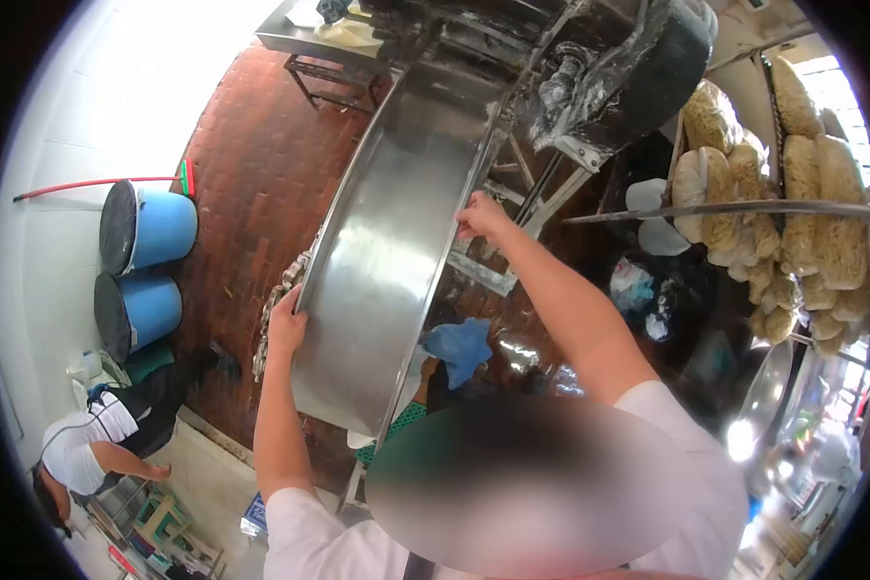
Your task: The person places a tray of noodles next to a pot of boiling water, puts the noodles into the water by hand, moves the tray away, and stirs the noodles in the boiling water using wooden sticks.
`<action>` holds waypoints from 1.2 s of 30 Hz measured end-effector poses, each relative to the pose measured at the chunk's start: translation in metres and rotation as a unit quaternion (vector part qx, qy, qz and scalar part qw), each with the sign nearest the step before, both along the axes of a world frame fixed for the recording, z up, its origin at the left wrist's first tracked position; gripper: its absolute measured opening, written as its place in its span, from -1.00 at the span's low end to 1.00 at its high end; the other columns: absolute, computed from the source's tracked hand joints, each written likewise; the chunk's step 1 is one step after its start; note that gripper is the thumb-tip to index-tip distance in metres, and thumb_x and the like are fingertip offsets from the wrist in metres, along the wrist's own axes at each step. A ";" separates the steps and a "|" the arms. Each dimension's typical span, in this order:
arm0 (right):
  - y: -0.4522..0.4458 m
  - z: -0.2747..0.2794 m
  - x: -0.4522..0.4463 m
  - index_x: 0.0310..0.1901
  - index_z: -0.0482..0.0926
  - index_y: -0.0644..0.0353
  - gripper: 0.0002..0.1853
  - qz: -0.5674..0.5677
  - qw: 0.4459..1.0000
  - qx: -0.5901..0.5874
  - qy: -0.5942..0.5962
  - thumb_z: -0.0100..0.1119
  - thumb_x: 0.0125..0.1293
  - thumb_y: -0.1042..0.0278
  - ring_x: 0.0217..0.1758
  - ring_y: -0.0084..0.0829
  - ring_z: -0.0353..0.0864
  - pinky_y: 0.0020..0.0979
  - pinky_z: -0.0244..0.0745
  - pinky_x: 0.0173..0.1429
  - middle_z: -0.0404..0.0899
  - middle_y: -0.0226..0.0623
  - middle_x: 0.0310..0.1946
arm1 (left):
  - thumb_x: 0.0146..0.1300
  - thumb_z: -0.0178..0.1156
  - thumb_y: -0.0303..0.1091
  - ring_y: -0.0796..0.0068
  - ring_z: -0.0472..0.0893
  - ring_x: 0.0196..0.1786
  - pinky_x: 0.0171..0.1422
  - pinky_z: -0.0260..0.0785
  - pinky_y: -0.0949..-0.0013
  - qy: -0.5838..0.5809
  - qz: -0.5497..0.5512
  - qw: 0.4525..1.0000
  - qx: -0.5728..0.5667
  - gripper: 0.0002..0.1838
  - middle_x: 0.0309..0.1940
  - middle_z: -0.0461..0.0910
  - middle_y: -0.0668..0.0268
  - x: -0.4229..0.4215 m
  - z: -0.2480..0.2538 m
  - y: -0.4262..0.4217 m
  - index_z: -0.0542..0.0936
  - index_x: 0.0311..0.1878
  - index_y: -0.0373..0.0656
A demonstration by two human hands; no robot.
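Note:
A long, shiny stainless steel tray with raised sides runs from the dark machine at the top down toward my body. Its inner surface looks bare. My left hand is closed around the left rim, thumb on the inner side. Farther up on the opposite side, my right hand pinches the right rim with bent fingers. Just outside the left rim hangs a bunched chain-like strip, partly hidden by the tray and my left hand.
The machine carries whitish residue. Blue barrels with dark lids stand along the left wall by a red-handled broom. A person bends at lower left. Bags of yellowish strips fill a rack at right. Blue plastic lies below.

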State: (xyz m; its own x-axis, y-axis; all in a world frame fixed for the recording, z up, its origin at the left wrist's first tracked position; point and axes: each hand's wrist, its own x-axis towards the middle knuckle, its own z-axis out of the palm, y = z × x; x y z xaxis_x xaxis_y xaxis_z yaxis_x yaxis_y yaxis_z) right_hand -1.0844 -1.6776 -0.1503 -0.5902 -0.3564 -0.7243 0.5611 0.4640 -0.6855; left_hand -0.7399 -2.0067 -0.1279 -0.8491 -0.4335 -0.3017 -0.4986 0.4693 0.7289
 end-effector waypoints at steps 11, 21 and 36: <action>-0.004 -0.040 -0.083 0.22 0.39 0.28 -0.49 -0.208 0.978 -0.020 0.012 0.24 0.23 0.49 0.02 -0.21 0.59 -0.06 0.59 0.10 0.55 -0.13 -0.06 | 0.05 -0.02 -0.69 0.09 0.61 0.28 0.35 0.38 0.29 0.069 -0.035 0.997 0.016 -0.33 0.14 0.66 -0.02 -0.165 -0.062 -0.003 0.57 0.30 -0.17; 0.127 -0.033 0.070 0.17 0.49 0.23 -0.53 0.107 0.852 -0.006 0.513 0.14 0.17 0.45 0.00 -0.02 0.64 -0.11 0.58 0.04 0.64 -0.02 -0.07 | 0.33 0.12 -0.42 -0.02 0.51 0.27 0.35 0.37 0.05 -0.046 -0.060 0.961 -0.268 -0.46 0.21 0.54 0.08 -0.237 -0.014 0.061 0.49 0.39 0.01; 0.535 0.106 0.505 0.12 0.62 0.16 -0.63 -0.487 0.828 0.241 0.140 0.10 0.29 0.34 0.07 -0.01 0.68 -0.10 0.57 0.16 0.71 -0.03 -0.04 | 0.35 0.16 -0.51 0.54 0.60 -0.34 -0.15 0.52 0.42 -0.043 -0.717 0.681 0.142 -0.33 -0.27 0.64 0.28 -0.118 0.080 0.624 0.25 0.52 -0.26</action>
State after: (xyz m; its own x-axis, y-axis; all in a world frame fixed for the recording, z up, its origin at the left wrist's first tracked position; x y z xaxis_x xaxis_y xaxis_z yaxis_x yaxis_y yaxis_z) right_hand -0.5796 -1.1422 -0.0444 -0.5971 0.6769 -0.4303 0.6801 0.1429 -0.7190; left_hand -0.8577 -1.3826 -0.0476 -0.3110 0.9092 -0.2768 0.2777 0.3654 0.8884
